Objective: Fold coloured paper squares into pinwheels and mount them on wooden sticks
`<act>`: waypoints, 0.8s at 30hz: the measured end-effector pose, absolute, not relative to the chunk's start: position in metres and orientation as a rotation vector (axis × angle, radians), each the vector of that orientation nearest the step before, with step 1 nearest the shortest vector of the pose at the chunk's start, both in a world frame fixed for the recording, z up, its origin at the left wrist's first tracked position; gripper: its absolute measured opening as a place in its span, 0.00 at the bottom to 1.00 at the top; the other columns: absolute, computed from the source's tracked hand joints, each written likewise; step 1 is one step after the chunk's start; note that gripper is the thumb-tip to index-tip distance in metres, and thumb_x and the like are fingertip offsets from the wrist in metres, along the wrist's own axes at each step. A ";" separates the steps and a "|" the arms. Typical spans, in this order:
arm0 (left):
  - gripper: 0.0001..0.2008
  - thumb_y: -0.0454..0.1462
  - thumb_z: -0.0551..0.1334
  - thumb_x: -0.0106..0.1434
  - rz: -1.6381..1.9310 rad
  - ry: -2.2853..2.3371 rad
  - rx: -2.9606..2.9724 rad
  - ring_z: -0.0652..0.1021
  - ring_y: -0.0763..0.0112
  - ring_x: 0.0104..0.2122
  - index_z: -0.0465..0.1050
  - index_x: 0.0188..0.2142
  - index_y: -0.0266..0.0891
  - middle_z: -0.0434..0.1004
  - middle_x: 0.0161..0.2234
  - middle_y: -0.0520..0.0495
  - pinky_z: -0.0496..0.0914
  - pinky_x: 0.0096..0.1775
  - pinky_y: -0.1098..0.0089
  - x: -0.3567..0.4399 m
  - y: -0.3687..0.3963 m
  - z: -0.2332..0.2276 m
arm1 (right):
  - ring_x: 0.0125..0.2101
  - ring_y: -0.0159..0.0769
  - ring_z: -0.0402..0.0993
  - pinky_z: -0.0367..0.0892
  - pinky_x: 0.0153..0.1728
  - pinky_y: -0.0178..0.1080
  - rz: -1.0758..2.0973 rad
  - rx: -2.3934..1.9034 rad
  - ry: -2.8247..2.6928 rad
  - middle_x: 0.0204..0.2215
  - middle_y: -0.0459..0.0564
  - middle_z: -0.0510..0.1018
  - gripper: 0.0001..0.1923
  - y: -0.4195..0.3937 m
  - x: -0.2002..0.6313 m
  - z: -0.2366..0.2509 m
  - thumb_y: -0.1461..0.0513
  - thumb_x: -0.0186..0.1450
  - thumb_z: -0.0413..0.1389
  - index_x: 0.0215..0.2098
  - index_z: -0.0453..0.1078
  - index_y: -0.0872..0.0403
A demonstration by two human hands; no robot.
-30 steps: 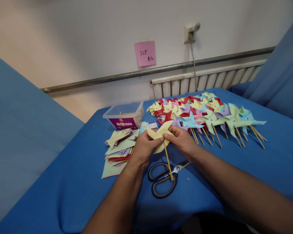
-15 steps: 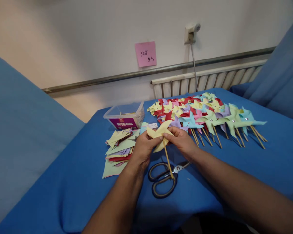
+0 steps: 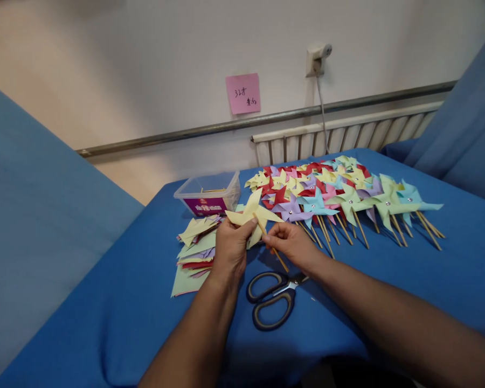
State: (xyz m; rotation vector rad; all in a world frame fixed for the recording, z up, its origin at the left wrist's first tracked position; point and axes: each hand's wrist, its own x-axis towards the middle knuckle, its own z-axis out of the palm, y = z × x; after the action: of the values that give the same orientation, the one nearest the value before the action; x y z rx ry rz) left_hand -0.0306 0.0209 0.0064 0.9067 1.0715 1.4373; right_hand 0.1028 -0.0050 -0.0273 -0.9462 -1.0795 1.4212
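Pinwheel (image 3: 251, 215) (yellow paper, thin wooden stick) pinched by left hand (image 3: 231, 249) and right hand (image 3: 291, 243) fingers, frame centre; scissors (image 3: 272, 297) below.

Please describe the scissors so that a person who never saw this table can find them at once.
On the blue table, look just in front of the person's two hands, near the front edge. The scissors lie flat there, closed, with dark loop handles, the only metal tool among paper pieces.

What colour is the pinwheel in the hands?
Pale yellow pinwheel, on a wooden stick; the head view shows it.
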 end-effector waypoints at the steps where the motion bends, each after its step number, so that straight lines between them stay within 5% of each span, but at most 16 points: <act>1: 0.25 0.36 0.77 0.37 1.440 1.073 0.916 0.78 0.69 0.29 0.74 0.36 0.34 0.80 0.31 0.48 0.72 0.37 0.67 -0.030 0.021 0.006 | 0.19 0.29 0.67 0.64 0.24 0.35 1.411 -0.951 -1.077 0.17 0.41 0.73 0.21 -0.005 0.103 -0.028 0.49 0.47 0.70 0.22 0.68 0.53; 24: 0.27 0.36 0.77 0.40 1.384 0.987 0.912 0.79 0.68 0.32 0.74 0.40 0.34 0.81 0.35 0.47 0.71 0.39 0.68 -0.033 0.018 0.012 | 0.20 0.32 0.68 0.64 0.25 0.37 1.371 -0.970 -1.090 0.19 0.44 0.74 0.18 -0.004 0.102 -0.030 0.50 0.51 0.68 0.22 0.68 0.52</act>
State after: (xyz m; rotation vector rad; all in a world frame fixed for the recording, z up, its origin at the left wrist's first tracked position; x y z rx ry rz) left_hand -0.0327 0.0180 0.0115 0.9118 0.9873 1.3844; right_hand 0.1021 -0.0044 -0.0301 -0.9699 -1.0896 1.3709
